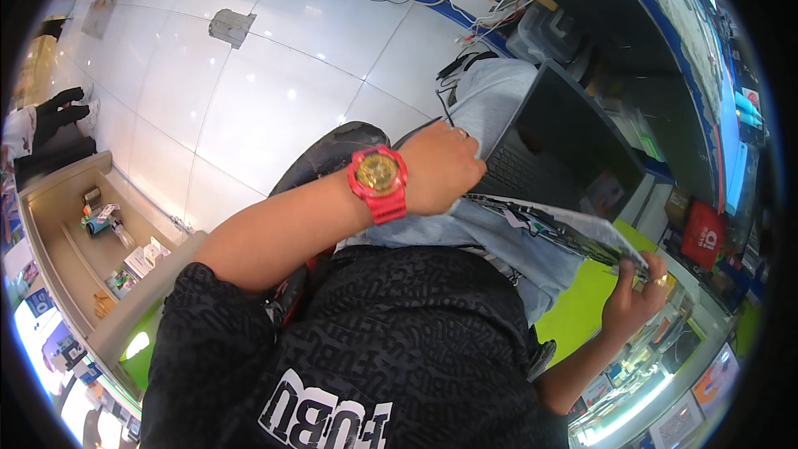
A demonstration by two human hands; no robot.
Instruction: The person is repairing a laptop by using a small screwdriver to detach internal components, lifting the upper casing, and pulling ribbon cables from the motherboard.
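Resting across the lap, a thin panel (565, 229), both hands' fingers (625, 270) clamped on opposite ends.

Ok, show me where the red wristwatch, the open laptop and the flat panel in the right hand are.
red wristwatch (378, 175), head view, on its gold dial.
open laptop (522, 168), head view, on the keyboard.
flat panel (573, 233), head view, on its upper face, near the middle.
right hand (636, 299), head view, on its back.
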